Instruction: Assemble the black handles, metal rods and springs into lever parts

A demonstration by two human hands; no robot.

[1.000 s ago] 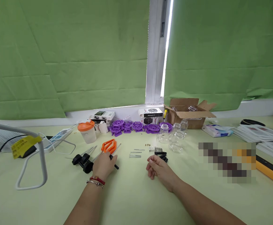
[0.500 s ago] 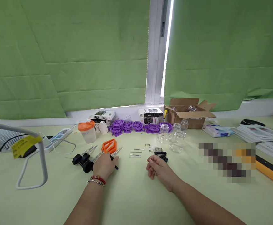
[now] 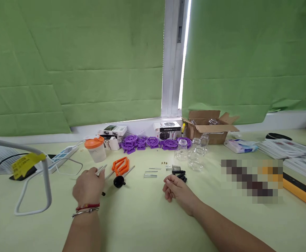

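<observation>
My left hand is curled over black-ended parts at the left, its fingers bent and slightly blurred. Thin metal rods stick out past its fingertips; what lies beneath the hand is hidden. To its right a black cup-shaped part with a metal rod lies beside orange frame pieces. My right hand rests on the table, its fingers loosely closed with nothing visible in them. Just behind it are black handles, coil springs and several slim metal pins.
Along the back stand purple plastic pieces, small boxes, glass jars and an open cardboard box. An orange-lidded cup is at the left, near a power strip and a grey bent tube. Papers lie right.
My left hand has moved left, away from the black part near the orange pieces, onto the black-ended rods. That black part now lies uncovered. My right hand has stayed still.
</observation>
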